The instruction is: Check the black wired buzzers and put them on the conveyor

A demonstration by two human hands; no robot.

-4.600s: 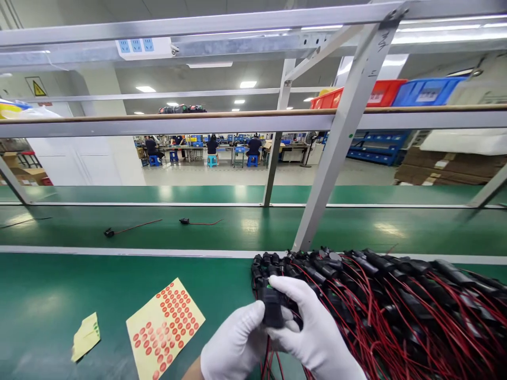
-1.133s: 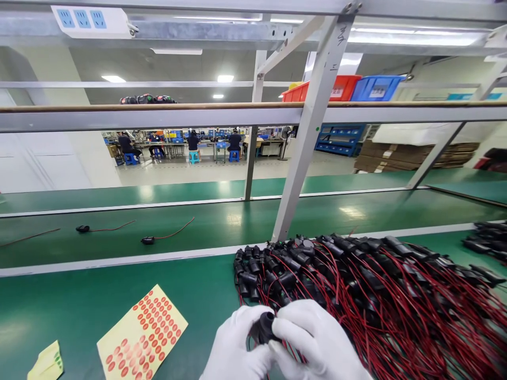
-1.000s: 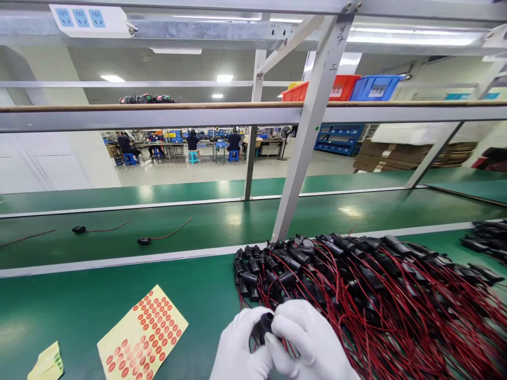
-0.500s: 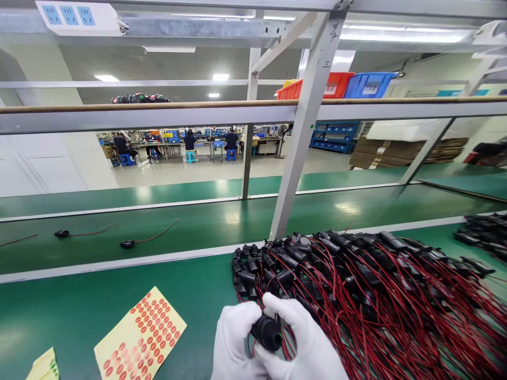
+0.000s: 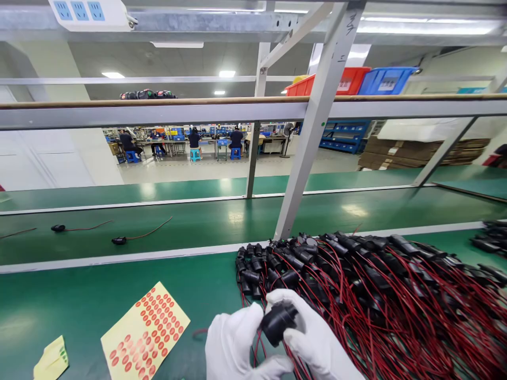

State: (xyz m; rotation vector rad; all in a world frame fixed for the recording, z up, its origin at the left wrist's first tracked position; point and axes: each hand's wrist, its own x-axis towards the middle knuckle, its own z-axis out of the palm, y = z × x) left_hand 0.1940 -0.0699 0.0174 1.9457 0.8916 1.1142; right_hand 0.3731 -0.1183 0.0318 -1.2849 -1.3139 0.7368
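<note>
Between my white-gloved hands is a black cylindrical plastic part with thin red and black wires trailing below it. My right hand grips it from the right, thumb and fingers around its body. My left hand is on the other side, its thumb at the part's left edge and its lower finger stretched out beneath, apart from it. A large heap of similar black parts with red wires lies just beyond and to the right. Left of my hands is a yellowish sheet of round red stickers.
A crumpled yellow sticker scrap lies at the lower left. Across a white rail, a green strip carries several wired black parts. A slanted metal post rises behind the heap. Red and blue bins stand on the overhead shelf.
The black part has turned from end-on to side-on in my right hand. My left fingers have spread away from its underside. The view has shifted slightly.
</note>
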